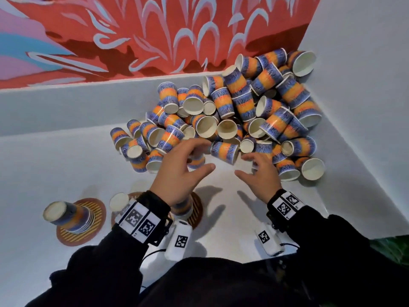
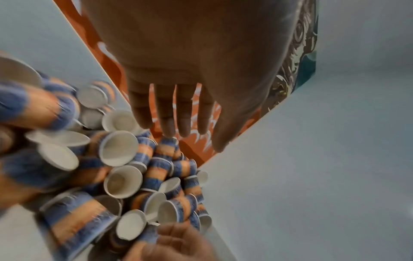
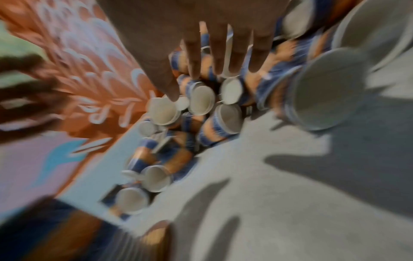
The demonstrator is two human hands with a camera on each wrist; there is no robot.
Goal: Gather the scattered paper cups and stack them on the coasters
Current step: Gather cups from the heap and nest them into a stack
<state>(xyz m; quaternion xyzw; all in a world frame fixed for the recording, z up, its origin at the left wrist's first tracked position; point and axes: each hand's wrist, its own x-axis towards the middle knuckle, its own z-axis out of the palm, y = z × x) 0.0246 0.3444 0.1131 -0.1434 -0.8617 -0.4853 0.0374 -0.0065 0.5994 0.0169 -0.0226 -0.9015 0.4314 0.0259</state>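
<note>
Paper cups (image 1: 230, 111) lying heaped in the corner of a white shelf (image 1: 55, 156), against the red mural wall (image 1: 132, 34) and the plain white wall (image 1: 365, 85); blue-orange-blue banded paper outsides, plain white insides, tapered shape; most lying on their sides, long axes and mouths pointing every way; a few show nothing inside.

Nearest cup (image 1: 224, 149) lying on its side at the pile's front edge, between both hands, long axis running roughly left-right.

Left hand (image 1: 179, 171) spreading its fingers over the pile edge, gripping nothing; right hand (image 1: 261, 173) likewise splayed and empty; hands apart.

Inverted stack (image 1: 67, 216), base up, tilting left, sitting on a round striped coaster (image 1: 93, 220); second inverted stack (image 1: 118, 201) and another coaster (image 1: 195, 209) partly hidden behind the left wrist; right-wrist view too blurred for detail.
</note>
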